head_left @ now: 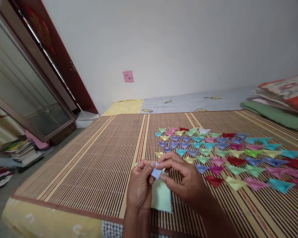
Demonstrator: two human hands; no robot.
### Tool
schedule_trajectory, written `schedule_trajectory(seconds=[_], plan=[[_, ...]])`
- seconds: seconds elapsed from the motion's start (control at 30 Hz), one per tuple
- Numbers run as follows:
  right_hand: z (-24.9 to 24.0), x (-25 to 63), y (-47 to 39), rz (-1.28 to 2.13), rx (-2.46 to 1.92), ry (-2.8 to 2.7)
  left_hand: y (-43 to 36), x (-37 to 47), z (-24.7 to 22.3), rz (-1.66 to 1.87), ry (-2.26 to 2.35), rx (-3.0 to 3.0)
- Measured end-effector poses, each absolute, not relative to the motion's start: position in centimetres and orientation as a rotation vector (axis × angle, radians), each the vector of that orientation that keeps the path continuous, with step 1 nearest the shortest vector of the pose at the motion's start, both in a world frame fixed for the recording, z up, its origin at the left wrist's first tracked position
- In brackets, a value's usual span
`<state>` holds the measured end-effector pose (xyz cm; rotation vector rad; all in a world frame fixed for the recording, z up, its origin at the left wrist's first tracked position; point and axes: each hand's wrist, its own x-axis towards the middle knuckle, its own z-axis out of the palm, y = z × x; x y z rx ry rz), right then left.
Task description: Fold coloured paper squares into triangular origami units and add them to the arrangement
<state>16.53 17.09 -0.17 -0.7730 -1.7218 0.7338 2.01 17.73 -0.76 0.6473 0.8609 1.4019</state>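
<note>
My left hand pinches the left side of a small folded piece of lavender paper between thumb and fingers. On its right side, the thumb and fingers of my right hand touch the same paper. Beneath both hands lies a stack of pale green paper sheets with a bluish edge, partly hidden by them. Rows of folded paper pieces in many colours spread over the mat to the right.
A striped bamboo mat covers the bed. Folded bedding is piled at the far right. A pink note sticks to the white wall. To the left stand a glass-panelled door and a stack of books.
</note>
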Motion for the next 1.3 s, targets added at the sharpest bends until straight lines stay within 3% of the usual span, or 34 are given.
schedule_trajectory(seconds=[0.47, 0.8, 1.3], plan=[[-0.5, 15.8, 17.5, 0.528, -0.793, -1.800, 18.0, 1.9, -1.5, 1.454, 0.897, 0.716], [-0.7, 15.2, 17.4, 0.681, -0.861, -1.589, 17.7, 1.8, -2.0, 1.484, 0.924, 0.978], [-0.8, 14.6, 17.4, 0.617, -0.830, -1.445, 17.1, 0.7, -0.8, 1.355, 0.883, 1.219]])
